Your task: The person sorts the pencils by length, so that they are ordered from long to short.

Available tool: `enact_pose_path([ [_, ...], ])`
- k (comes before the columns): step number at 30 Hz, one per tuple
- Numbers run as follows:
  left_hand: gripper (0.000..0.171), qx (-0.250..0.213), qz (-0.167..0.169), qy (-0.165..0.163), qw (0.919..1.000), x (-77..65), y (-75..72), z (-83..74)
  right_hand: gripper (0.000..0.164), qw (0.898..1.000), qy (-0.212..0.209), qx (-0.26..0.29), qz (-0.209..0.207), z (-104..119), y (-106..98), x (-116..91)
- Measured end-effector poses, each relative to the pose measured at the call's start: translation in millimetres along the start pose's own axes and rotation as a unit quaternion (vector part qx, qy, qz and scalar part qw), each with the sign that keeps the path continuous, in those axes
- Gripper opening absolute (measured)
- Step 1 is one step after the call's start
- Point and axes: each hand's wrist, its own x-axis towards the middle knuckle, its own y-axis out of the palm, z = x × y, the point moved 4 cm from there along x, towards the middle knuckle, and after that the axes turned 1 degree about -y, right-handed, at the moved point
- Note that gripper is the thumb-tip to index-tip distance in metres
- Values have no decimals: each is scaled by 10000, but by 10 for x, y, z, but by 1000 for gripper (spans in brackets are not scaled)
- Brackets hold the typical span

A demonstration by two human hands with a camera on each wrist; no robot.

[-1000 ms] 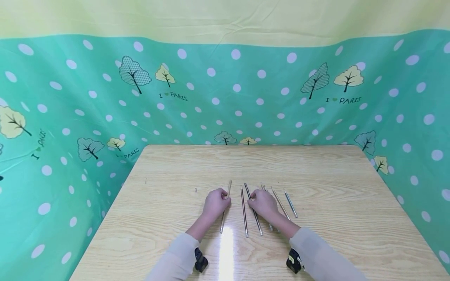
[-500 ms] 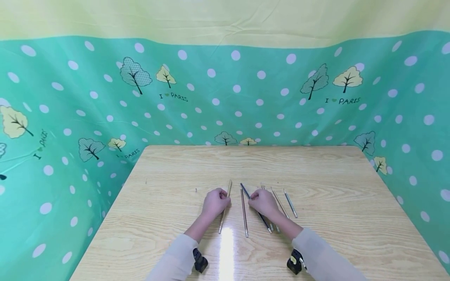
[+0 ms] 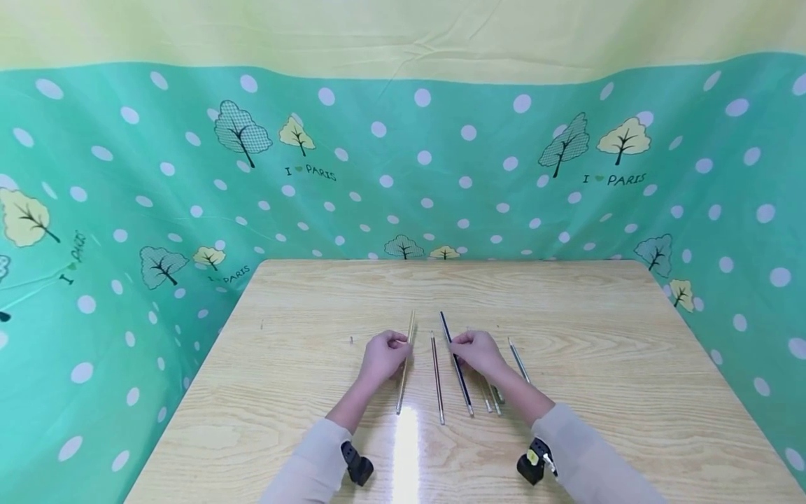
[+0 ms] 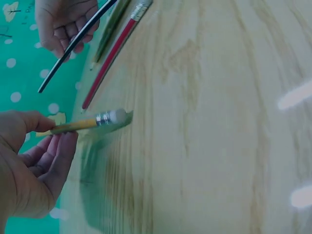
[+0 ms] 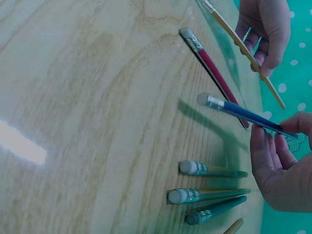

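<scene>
My left hand pinches a yellow pencil between thumb and fingers, its white eraser end pointing toward me. In the right wrist view that pencil is raised off the table. My right hand pinches a dark blue pencil, also lifted, with its shadow on the wood below. Between the two hands a red pencil with black stripes lies on the table. Several more pencils, yellow and green ones among them, lie beneath and beside my right hand, partly hidden by it in the head view.
A blue-grey pencil lies just right of my right hand. A tiny bit sits on the wooden table left of my left hand. Green dotted cloth hangs behind and beside the table.
The dark blue pencil has swung straighter and risen in my right hand, moving away from me. My left hand has lifted the yellow pencil slightly.
</scene>
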Motion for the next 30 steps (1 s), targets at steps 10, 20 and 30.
enact_pose_path([
  [10,31,-1279,283,-193,9912,70,84,-123,25,9968,-187,752,186,161,-77,21],
  [20,33,-1794,249,-331,9829,87,192,-286,30,9924,-212,1198,187,263,-60,32],
  [30,36,-1858,373,-325,9813,-61,160,-532,30,9906,-365,1313,87,305,-69,40],
])
